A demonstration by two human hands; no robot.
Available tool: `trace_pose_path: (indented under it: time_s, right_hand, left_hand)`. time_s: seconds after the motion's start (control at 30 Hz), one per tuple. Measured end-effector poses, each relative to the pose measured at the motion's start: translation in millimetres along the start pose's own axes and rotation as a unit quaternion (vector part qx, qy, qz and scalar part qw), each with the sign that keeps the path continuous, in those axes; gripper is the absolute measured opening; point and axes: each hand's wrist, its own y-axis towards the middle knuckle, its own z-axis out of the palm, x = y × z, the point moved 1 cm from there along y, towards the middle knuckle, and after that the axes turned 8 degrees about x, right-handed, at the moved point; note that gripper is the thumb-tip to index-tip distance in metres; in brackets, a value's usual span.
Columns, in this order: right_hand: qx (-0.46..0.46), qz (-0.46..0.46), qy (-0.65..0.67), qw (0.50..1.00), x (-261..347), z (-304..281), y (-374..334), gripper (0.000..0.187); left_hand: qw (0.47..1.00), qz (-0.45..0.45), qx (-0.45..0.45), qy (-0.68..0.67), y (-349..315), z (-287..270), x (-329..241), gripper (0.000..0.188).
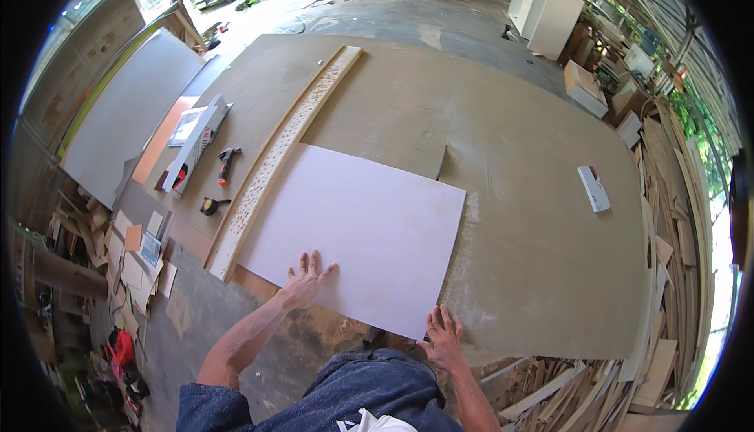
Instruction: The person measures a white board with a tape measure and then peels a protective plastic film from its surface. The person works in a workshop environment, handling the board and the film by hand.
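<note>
While the white panel (361,228) lies flat on the bench (550,220), left hand (305,286) splayed on top, right hand (443,342) loosely spread at its near-right corner, I'd judge it stiff, lightish, slick, best held by opposite edges.

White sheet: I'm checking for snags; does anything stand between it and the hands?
Nothing visible: the left hand rests on the white sheet, the right hand is at its near right corner. The wooden rail lies along the sheet's left edge.
</note>
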Motion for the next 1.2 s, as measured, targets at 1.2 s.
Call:
trace_pose_path:
  time_s: [1.2]
  right_hand:
    - [-0.040,0.038,-0.026,0.998,-80.6,-65.4,123.8,0.079]
  left_hand:
    - [0.997,-0.051,0.011,0.059,125.7,-119.3,-17.1,0.136]
